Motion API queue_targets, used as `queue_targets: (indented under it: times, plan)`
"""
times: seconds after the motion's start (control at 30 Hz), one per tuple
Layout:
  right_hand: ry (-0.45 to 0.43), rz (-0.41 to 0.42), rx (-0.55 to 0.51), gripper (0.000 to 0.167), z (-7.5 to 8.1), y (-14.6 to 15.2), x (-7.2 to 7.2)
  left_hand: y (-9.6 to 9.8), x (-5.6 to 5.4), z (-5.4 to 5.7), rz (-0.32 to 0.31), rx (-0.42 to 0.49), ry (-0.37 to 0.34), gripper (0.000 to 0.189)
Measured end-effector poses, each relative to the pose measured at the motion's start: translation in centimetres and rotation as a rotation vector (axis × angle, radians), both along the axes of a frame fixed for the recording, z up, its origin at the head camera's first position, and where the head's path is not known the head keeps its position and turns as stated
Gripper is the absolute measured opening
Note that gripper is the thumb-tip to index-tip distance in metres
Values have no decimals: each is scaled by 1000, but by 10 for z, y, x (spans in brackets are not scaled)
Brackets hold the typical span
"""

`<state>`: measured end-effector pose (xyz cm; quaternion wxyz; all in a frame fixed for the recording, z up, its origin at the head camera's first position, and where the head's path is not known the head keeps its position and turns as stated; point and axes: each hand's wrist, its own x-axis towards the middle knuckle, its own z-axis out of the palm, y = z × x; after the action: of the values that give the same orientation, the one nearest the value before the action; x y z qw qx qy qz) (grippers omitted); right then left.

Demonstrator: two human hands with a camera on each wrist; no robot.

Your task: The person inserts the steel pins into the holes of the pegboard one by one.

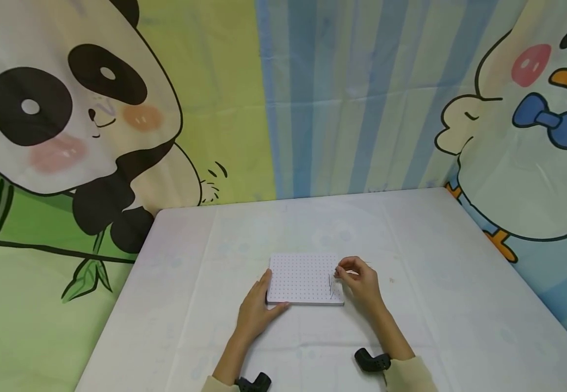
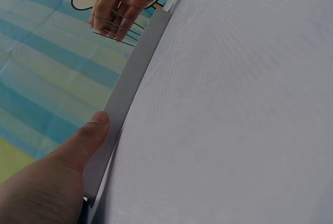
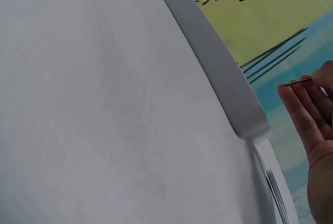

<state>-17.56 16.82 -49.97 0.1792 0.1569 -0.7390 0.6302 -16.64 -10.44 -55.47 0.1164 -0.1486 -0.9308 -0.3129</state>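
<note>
A white pegboard [image 1: 299, 279] with rows of small holes lies on the table. My left hand [image 1: 256, 310] holds its near left corner, fingers along the left side and thumb [image 2: 93, 133] against the front edge. Several thin metal pins [image 1: 330, 283] stick up from the right part of the board, some leaning. Over the board's right edge, my right hand [image 1: 362, 280] pinches another thin metal pin [image 3: 295, 82] between thumb and fingertips. The pin's lower tip appears clear of the board in the right wrist view.
More thin pins [image 3: 277, 197] lie in a bunch on the table, right of the board. A white cloth covers the table [image 1: 229, 245]. Behind it hangs a cartoon-printed curtain [image 1: 327, 98]. Black wrist cameras [image 1: 373, 360] sit on both forearms.
</note>
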Motion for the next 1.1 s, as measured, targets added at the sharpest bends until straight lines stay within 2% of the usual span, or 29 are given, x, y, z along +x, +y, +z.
queue_targets:
  times: [0.13, 0.3, 0.67, 0.93, 1.1]
  plan:
    - [75, 10, 100, 15, -16, -3, -6, 0, 0, 1, -1, 3, 3, 97]
    - [77, -3, 181, 16, -32, -2, -12, 0, 1, 1, -2, 4, -1, 96]
    - [59, -3, 261, 20, -35, -2, -12, 0, 1, 1, 1, -3, -1, 97]
    - [124, -66, 407, 22, -35, 1, -12, 1, 2, 3, -6, 6, 2, 96]
    - [135, -59, 433, 18, -34, 1, -12, 0, 2, 4, -2, 7, 1, 96]
